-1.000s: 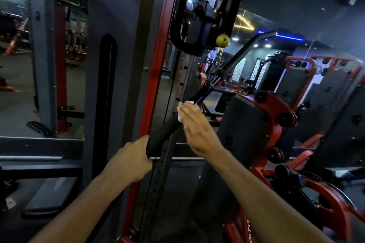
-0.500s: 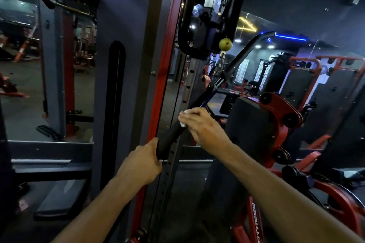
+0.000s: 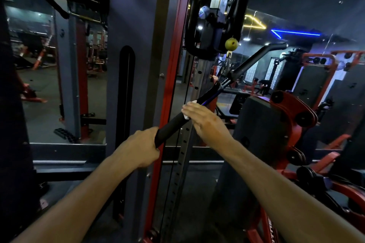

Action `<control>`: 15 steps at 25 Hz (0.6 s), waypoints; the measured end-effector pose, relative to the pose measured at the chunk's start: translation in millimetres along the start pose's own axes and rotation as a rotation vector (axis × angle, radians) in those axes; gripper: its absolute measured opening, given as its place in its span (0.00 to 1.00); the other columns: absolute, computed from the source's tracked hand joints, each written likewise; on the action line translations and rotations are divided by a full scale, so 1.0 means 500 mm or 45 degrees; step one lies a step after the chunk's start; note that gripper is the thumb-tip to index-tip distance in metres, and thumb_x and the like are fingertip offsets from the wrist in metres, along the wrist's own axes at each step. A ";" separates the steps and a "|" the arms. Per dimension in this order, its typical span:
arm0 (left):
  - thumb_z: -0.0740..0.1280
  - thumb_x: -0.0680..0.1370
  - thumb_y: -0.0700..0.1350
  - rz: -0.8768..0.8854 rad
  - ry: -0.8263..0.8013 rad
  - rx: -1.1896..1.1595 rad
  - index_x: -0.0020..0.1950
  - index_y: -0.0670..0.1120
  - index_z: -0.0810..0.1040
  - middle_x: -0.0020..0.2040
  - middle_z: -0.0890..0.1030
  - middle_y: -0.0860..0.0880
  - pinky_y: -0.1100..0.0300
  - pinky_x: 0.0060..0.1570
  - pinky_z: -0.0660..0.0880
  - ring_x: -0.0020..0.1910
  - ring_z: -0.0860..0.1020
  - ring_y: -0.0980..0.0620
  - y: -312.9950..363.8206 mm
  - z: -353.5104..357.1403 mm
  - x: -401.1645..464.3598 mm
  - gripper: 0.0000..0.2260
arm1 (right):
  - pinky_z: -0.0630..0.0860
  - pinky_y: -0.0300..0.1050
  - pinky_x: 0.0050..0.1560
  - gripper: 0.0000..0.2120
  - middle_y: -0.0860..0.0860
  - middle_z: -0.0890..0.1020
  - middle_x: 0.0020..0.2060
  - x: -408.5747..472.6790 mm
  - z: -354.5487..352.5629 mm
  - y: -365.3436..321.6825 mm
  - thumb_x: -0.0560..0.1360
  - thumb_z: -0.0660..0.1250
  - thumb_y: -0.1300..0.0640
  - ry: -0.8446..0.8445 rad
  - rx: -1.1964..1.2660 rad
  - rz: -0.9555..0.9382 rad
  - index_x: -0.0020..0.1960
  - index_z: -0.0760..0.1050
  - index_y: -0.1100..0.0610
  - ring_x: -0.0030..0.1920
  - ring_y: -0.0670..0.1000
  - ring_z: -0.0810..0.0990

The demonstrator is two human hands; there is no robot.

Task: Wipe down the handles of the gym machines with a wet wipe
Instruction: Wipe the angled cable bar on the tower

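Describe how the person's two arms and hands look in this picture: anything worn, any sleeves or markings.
Both forearms are bare up to the frame edge, with no sleeves in view. The left hand and the right hand wear no gloves; no watch, ring or wristband shows. No markings can be made out in the dim light.

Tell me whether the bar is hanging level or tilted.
Tilted: the bar slopes up to the right, its low end gripped by the left hand.

A white wipe is showing against the black bar grip. Beside that grip, a red upright is standing; above it, a yellow-green ball is hanging.
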State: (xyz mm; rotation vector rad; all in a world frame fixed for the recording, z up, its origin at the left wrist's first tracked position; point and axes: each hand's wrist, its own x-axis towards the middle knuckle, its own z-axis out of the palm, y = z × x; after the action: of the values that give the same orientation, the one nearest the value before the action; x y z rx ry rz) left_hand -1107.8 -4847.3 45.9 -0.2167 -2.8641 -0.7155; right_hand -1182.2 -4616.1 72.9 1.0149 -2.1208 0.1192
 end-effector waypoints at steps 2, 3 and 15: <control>0.70 0.78 0.47 0.000 0.052 0.046 0.57 0.55 0.69 0.43 0.77 0.53 0.62 0.32 0.71 0.37 0.78 0.56 -0.008 -0.009 -0.005 0.12 | 0.65 0.57 0.76 0.22 0.55 0.78 0.68 0.015 -0.013 0.035 0.76 0.69 0.68 -0.009 -0.029 0.028 0.69 0.76 0.60 0.72 0.53 0.73; 0.70 0.78 0.50 -0.013 0.083 0.064 0.56 0.56 0.69 0.43 0.76 0.54 0.62 0.32 0.71 0.37 0.77 0.57 -0.014 -0.012 -0.008 0.11 | 0.66 0.58 0.75 0.21 0.56 0.79 0.67 0.021 -0.018 0.047 0.76 0.69 0.69 0.008 -0.018 0.103 0.68 0.77 0.60 0.71 0.54 0.74; 0.69 0.79 0.53 -0.070 0.198 0.081 0.54 0.54 0.72 0.42 0.78 0.53 0.55 0.38 0.79 0.38 0.79 0.54 -0.032 -0.028 -0.027 0.08 | 0.68 0.58 0.74 0.21 0.56 0.80 0.66 0.041 -0.003 -0.008 0.75 0.69 0.70 0.100 0.034 0.155 0.67 0.78 0.61 0.71 0.54 0.74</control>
State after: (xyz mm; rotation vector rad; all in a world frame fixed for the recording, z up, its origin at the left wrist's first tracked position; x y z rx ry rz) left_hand -1095.8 -4869.5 48.0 -0.0704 -2.7486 -0.6208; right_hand -1186.6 -4631.3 86.9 0.8823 -2.1135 0.2439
